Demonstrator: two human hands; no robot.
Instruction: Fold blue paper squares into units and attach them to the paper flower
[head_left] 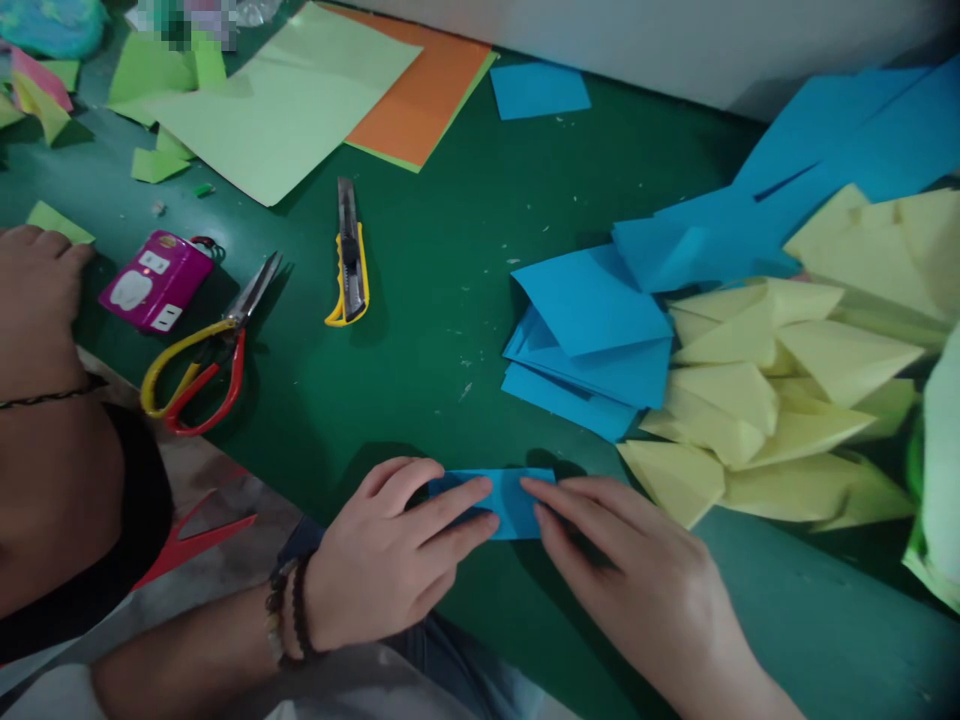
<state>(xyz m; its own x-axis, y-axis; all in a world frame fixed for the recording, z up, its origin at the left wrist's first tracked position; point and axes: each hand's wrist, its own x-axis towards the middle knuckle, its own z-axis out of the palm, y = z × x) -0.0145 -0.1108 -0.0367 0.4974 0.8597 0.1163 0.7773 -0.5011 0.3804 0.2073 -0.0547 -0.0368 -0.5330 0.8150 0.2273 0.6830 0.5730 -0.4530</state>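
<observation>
Blue paper (513, 508), left grip (379, 560) spread across, right grip (649, 560) touching end

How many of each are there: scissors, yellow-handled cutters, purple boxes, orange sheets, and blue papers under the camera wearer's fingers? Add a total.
Scissors: 1
Yellow-handled cutter: 1
Purple box: 1
Orange sheet: 1, partly covered
Blue paper under the fingers of the left hand and right hand: 1
Total: 5
</observation>
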